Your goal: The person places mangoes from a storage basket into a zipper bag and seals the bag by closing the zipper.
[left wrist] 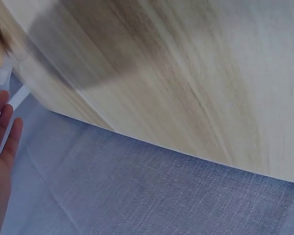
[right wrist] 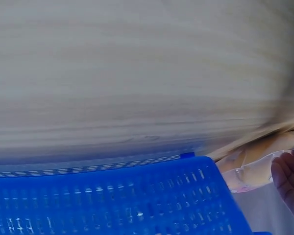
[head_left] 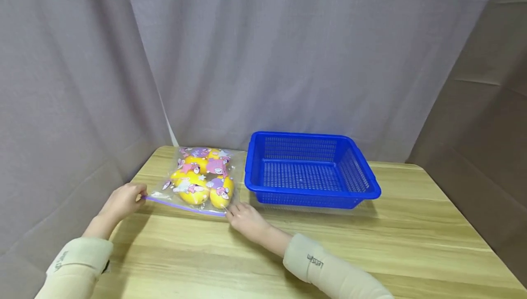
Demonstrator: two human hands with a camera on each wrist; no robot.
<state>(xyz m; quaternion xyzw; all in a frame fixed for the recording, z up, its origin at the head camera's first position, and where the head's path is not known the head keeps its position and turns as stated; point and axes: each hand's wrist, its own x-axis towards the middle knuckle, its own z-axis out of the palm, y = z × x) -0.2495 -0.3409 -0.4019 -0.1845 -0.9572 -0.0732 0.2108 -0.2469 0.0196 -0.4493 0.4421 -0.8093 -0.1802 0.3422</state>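
A clear zip bag (head_left: 204,178) printed with pink and purple cartoon figures and white stars lies on the table, holding several rounded yellow things (head_left: 197,198), whose kind I cannot tell for certain. Its purple zip strip (head_left: 185,206) runs along the near edge. At the left end of that strip, my left hand (head_left: 123,200) pinches the bag's corner. My right hand (head_left: 248,220) pinches the other near corner, close to the blue basket. In the right wrist view, part of the bag (right wrist: 255,171) shows beside the fingers.
A blue plastic basket (head_left: 313,194) with slotted walls stands just right of the bag, with nothing in it. The wooden table (head_left: 411,230) ends at grey curtains (head_left: 309,61) behind and at the sides.
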